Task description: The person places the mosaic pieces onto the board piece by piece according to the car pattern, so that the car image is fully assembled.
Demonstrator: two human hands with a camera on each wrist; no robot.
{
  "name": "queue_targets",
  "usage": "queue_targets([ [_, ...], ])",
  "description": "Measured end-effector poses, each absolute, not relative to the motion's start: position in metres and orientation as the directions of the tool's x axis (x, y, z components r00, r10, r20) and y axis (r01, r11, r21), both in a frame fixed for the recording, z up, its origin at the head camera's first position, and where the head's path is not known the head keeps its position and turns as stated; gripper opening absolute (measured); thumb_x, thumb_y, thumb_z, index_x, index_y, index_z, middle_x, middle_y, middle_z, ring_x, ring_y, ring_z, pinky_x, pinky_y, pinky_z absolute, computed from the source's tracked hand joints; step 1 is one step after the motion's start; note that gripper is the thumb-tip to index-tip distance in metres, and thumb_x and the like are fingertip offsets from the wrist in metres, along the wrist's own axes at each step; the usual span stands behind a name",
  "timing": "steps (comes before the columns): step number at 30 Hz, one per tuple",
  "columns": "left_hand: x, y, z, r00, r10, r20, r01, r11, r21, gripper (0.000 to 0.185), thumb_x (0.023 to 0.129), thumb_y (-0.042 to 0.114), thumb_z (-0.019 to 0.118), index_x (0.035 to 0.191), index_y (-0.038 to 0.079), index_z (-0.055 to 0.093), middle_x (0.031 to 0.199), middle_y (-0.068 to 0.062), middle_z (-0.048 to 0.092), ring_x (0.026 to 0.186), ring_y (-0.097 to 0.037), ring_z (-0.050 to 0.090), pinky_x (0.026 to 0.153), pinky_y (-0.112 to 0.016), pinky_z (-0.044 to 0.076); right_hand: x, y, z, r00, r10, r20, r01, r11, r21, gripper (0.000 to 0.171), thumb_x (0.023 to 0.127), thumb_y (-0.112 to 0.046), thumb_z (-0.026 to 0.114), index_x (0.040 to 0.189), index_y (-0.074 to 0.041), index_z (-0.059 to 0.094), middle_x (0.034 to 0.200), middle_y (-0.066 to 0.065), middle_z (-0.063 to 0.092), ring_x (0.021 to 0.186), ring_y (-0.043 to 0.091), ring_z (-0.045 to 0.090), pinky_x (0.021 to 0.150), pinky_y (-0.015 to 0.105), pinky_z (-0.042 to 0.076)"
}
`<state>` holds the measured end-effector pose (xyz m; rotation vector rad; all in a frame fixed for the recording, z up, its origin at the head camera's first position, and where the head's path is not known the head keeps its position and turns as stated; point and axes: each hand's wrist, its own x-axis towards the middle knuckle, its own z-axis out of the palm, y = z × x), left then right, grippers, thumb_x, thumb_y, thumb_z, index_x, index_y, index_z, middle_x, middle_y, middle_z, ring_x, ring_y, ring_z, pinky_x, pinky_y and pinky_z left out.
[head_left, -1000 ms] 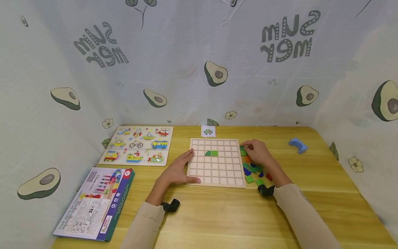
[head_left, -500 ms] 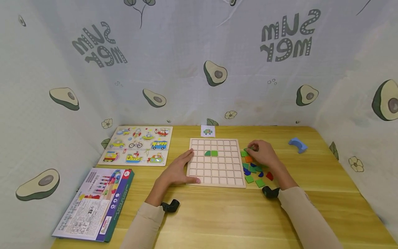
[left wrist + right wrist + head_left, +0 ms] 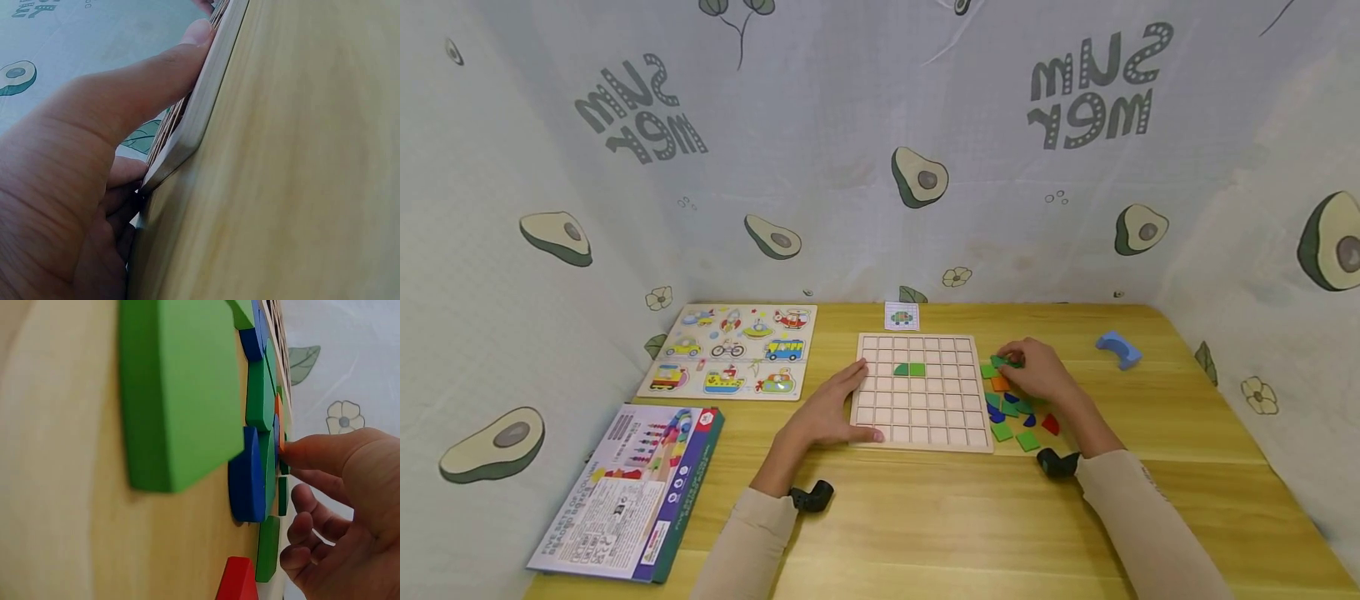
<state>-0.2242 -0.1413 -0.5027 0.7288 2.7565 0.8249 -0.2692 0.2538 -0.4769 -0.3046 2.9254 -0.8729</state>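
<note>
My left hand [image 3: 827, 410] rests at the near left corner of a wooden grid board [image 3: 951, 408]. Its thumb lies on the near edge and its straight fingers touch the left side. On the board sit a green quarter-round piece [image 3: 902, 370] and a green square piece [image 3: 917, 369], side by side. Right of the board, my right hand [image 3: 1033, 368] pinches a dark green piece [image 3: 998, 362] between thumb and fingertips; its outline is partly hidden. Below the hand lie loose pieces, among them an orange one [image 3: 1000, 383] and a red one [image 3: 1050, 425].
A small pattern card [image 3: 902, 316] lies behind the board. To the left are a vehicle picture puzzle [image 3: 745, 332] and a boxed toy set [image 3: 625, 492]. A blue arch block [image 3: 1120, 350] stands at the far right. A printed cloth hangs behind the table.
My right hand has shifted a little to the right, away from the board's edge, with a dark green piece at its fingertips. The left hand stays on the board.
</note>
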Motion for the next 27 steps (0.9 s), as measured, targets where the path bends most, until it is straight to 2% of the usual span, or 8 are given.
queue_targets([
  [10,-0.222,-0.143,-0.505,-0.866,0.499,-0.029,0.395,0.719,0.572,0.118,0.076,0.064,0.082,0.164,0.01,0.026,0.174,-0.001,0.016,0.16,-0.028,0.019,0.128,-0.052,0.027,-0.264,0.253,-0.478,-0.984,-0.177,0.001,-0.145,0.805,-0.575,0.034,0.099,-0.022,0.069,0.122,0.004,0.069,0.107,0.019,0.063,0.088,0.027,0.054,0.074,0.036,0.048],
  [21,-0.225,-0.142,-0.503,-0.867,0.496,-0.042,0.387,0.725,0.569,0.12,0.075,0.064,0.083,0.165,0.011,0.024,0.174,0.0,0.014,0.16,-0.026,0.018,0.129,-0.05,0.026,-0.256,0.238,-0.475,-0.978,-0.2,0.053,-0.19,0.771,-0.607,0.033,0.099,-0.022,0.07,0.122,0.001,0.069,0.107,0.017,0.063,0.087,0.026,0.054,0.075,0.039,0.047],
  [27,-0.224,-0.141,-0.503,-0.869,0.494,-0.037,0.385,0.72,0.577,0.12,0.074,0.064,0.084,0.165,0.012,0.024,0.174,0.0,0.016,0.16,-0.027,0.019,0.128,-0.05,0.027,-0.256,0.224,-0.476,-0.972,-0.22,0.079,-0.222,0.761,-0.61,0.03,0.098,-0.021,0.072,0.12,-0.001,0.072,0.107,0.017,0.065,0.085,0.024,0.054,0.071,0.037,0.047],
])
